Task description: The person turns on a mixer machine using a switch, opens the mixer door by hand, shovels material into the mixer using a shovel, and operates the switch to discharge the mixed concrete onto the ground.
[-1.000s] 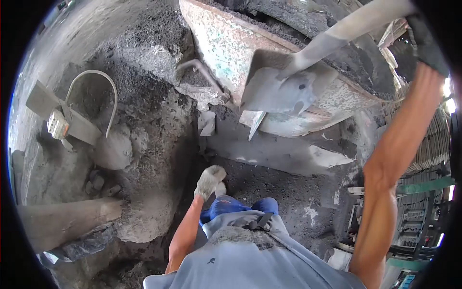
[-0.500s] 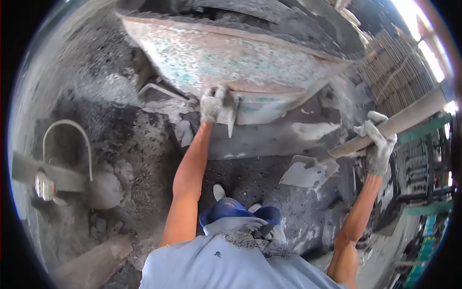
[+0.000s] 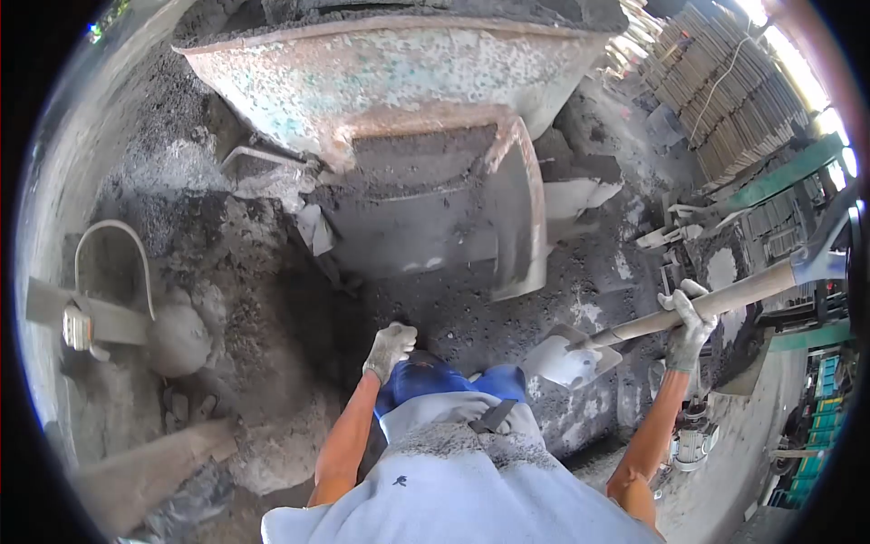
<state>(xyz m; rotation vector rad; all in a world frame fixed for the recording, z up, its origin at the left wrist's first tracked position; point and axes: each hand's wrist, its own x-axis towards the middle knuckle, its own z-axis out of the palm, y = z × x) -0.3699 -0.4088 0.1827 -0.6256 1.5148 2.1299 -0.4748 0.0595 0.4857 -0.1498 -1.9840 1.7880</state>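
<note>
Rust flakes the steel hopper (image 3: 399, 68); right hand (image 3: 686, 319) clenches the dusty wooden shovel (image 3: 634, 328) handle, left hand (image 3: 390, 349) hangs loose, grasping nothing.

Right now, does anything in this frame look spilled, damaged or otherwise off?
Yes. The hopper is rusted and its paint flaking, and its hinged door hangs open with dark material exposed. Grey mix lies spilled and caked over the ground. The right hand holds a shovel; the left hand holds nothing.
</note>
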